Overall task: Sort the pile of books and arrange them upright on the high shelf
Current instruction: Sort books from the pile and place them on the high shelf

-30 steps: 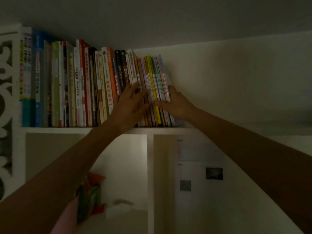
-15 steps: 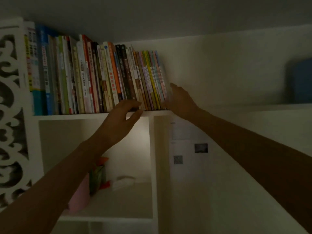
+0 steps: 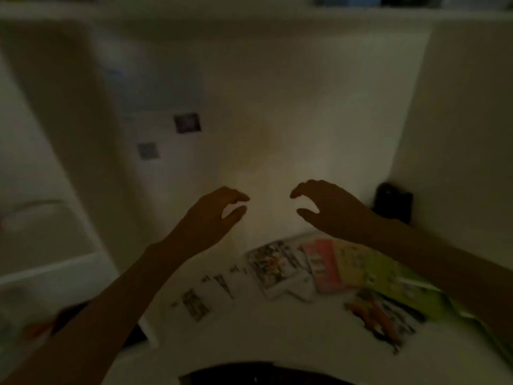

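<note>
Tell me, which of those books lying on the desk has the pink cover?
The pink book, lying flat between the white illustrated book and the green-yellow one, below the right hand.

This looks like a dimly lit room in a home, a study or reading corner. A white built-in shelving unit [image 3: 277, 15] with plain partition walls rises at the far side, with an open cubby [image 3: 47, 226] on the left. Colourful picture books [image 3: 327, 265] lie spread flat on a white surface [image 3: 291, 337] nearby. Two small dark pictures [image 3: 187, 123] are stuck on a sheet on the white wall, too blurred to read.
</note>
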